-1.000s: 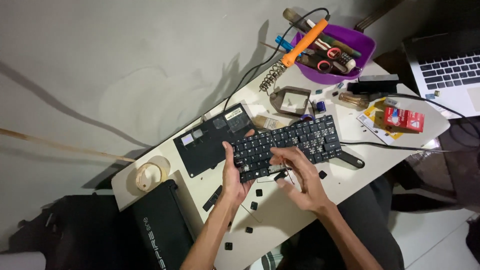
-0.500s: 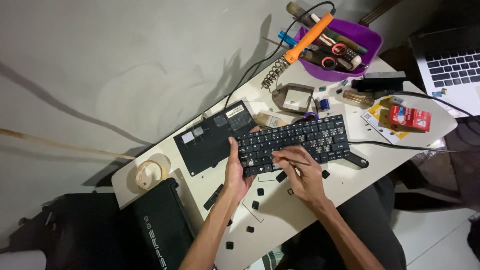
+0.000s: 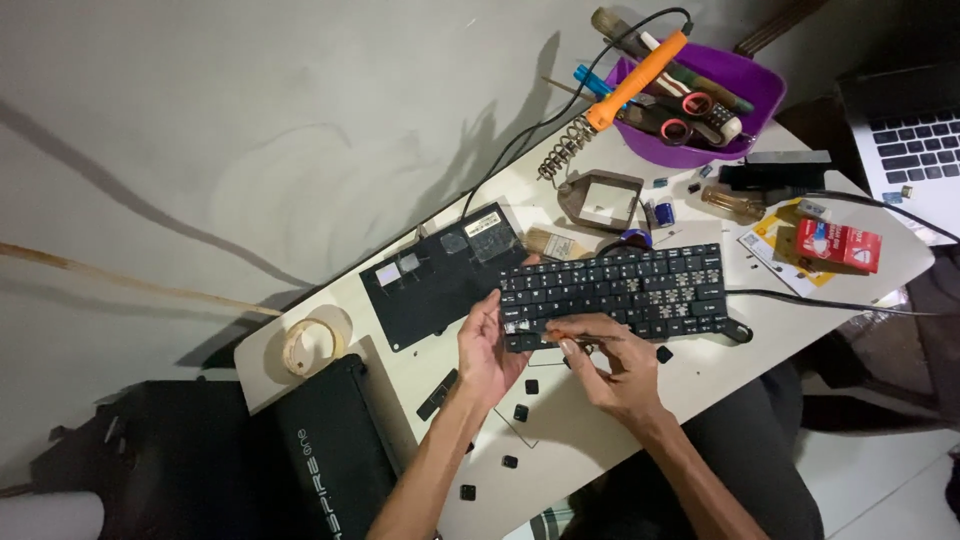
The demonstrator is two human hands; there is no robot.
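Here my left hand (image 3: 487, 350) grips the keyboard's (image 3: 620, 290) left edge, fingers curled; my right hand (image 3: 610, 362) pinches a thin tool (image 3: 585, 336) at its near edge, mid-table (image 3: 400, 370), loose keys (image 3: 520, 412) nearby.

My left hand (image 3: 488, 350) holds a black plastic keyboard (image 3: 615, 290) with matt keys. My right hand (image 3: 610, 365) pinches a thin stick (image 3: 585, 336); I cannot tell what it is made of. Loose black plastic key caps (image 3: 520, 412) lie on the smooth, pale table (image 3: 560, 455). At 12 o'clock from the keyboard sits a shiny purple plastic bowl (image 3: 745, 85) and a tool with an orange plastic handle (image 3: 640, 80). At 9 o'clock is a flat matt black panel (image 3: 440, 280), then a roll of pale tape (image 3: 305, 345). At 3 o'clock is a red cardboard box (image 3: 838, 245) on paper.
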